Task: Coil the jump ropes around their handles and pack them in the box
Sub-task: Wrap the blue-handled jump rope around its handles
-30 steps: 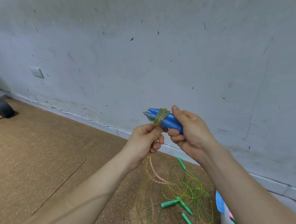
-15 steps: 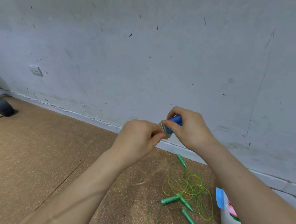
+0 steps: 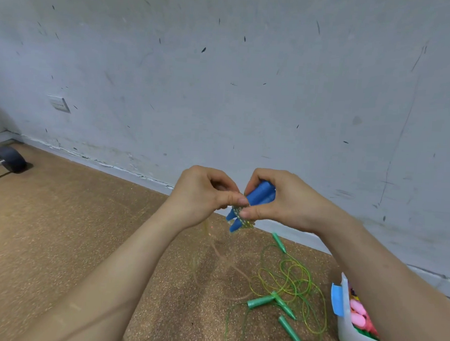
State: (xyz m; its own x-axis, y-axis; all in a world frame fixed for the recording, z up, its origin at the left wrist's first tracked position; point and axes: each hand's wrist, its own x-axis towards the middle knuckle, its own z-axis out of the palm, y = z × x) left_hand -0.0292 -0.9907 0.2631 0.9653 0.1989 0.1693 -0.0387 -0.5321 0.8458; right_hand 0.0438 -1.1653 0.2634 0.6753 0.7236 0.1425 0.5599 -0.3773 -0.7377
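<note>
Pinching the glittery clear rope (image 3: 238, 218) against the pair of blue plastic handles (image 3: 261, 195), my left grip (image 3: 204, 195) is closed on it while my right grip (image 3: 290, 199) clamps the handles. Any slack and the wraps may spring loose. The tail hanging toward 6 o'clock could snag the tangled green jump ropes (image 3: 286, 280) near the white plastic box (image 3: 350, 336) at 4 o'clock.

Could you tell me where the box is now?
The box stands on the floor at the head view's lower right, just right of the green ropes.
</note>
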